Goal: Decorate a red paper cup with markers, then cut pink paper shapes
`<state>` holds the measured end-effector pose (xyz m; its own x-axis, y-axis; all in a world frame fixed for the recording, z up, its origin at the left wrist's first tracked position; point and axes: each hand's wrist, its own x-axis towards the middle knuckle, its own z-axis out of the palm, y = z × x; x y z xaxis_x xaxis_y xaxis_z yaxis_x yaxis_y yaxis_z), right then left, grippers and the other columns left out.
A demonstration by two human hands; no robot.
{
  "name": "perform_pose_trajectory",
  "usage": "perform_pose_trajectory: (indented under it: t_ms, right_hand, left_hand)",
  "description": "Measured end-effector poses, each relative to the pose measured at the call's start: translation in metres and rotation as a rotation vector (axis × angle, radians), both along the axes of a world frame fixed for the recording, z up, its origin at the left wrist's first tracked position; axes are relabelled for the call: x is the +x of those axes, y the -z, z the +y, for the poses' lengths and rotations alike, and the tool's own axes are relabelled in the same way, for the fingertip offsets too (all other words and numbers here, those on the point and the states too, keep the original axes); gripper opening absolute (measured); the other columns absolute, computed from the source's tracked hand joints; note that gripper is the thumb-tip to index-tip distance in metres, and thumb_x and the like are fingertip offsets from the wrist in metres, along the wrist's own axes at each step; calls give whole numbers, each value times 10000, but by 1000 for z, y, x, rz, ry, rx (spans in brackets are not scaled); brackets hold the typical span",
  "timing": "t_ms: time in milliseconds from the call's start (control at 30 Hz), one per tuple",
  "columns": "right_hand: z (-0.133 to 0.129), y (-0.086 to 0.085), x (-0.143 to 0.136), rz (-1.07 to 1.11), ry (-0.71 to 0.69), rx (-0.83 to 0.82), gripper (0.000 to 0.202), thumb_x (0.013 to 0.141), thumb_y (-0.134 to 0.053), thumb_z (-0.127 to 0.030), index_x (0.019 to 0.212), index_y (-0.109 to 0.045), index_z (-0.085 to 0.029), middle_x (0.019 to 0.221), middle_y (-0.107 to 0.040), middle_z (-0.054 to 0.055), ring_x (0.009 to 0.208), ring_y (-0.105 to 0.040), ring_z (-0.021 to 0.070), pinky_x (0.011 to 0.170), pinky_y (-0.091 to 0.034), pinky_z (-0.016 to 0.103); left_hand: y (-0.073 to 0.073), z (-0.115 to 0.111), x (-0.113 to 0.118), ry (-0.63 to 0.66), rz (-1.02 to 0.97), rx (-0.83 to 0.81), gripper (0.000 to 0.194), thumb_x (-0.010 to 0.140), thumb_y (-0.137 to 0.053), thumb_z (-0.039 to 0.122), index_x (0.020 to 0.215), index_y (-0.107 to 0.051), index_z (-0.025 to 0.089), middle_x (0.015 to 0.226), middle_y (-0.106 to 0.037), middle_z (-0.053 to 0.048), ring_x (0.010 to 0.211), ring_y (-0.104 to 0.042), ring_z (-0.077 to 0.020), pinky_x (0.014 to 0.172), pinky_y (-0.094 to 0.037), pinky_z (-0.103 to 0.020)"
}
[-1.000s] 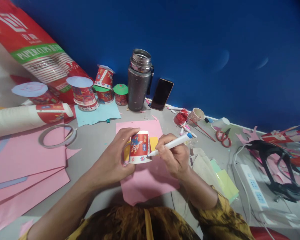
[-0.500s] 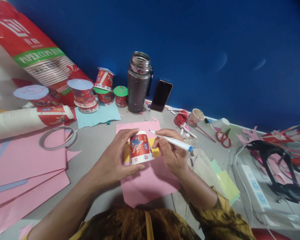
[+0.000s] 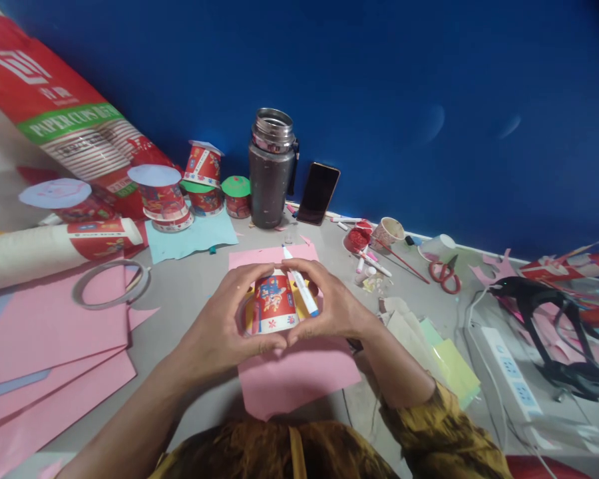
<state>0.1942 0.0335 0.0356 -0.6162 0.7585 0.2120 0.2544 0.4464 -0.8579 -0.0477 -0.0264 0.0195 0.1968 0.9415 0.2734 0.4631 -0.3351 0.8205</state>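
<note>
A red and white printed paper cup (image 3: pixel 273 299) is upside down between my two hands, above a pink sheet of paper (image 3: pixel 299 376). My left hand (image 3: pixel 224 313) curves round its left side, thumb low and fingers at the top. From the right, my right hand (image 3: pixel 332 299) closes on the cup too, its thumb tip near the left one. A white marker (image 3: pixel 302 285) with a blue end lies slanted in the right hand, along the cup's right side. Bits of yellow paper show beside the cup, mostly hidden by the fingers.
A steel thermos (image 3: pixel 271 176) and a phone (image 3: pixel 319 193) stand behind. To the left are paper cups with disc tops (image 3: pixel 160 193), a tape roll (image 3: pixel 92 303) and pink sheets (image 3: pixel 44 326). Scissors (image 3: pixel 444 274), loose markers and a power strip (image 3: pixel 512 372) lie right.
My right hand has moved left onto the cup, and the marker has swung from nearly level to steep beside it. The left hand keeps its hold. The view has shifted slightly.
</note>
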Motion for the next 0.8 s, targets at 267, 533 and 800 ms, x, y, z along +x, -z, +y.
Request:
perform_pose_trajectory:
  t_ms: [267, 533, 800]
  right_hand:
    - [3, 14, 1, 287, 38, -210, 1146, 530, -1053, -635, 1509, -572, -283, 1485, -663, 155, 1342, -671, 368, 1084, -587, 478]
    - [-6, 1, -8, 459, 289, -33, 419, 981, -793, -498, 1315, -698, -265, 1118, -845, 101, 962, -790, 225, 800, -643, 355]
    - [-30, -21, -15, 407, 355, 244, 222, 1068, -661, -390, 1012, -778, -210, 825, -776, 53, 646, -702, 161, 540, -544, 272]
  left_hand:
    - [-5, -7, -4, -25, -327, -317, 961, 761, -918, 515, 1598, -476, 343, 1693, -491, -121, 1415, -624, -438, 1094, -625, -549]
    - [-4, -2, 4, -176, -273, -155, 863, 778, -831, 317, 1563, -474, 352, 1667, -447, -69, 1545, -492, -383, 1211, -542, -513]
    - [-7, 0, 4, -160, -119, -15, 818, 847, -740, 255, 1585, -406, 369, 1602, -443, -66, 1545, -462, -331, 1187, -562, -486]
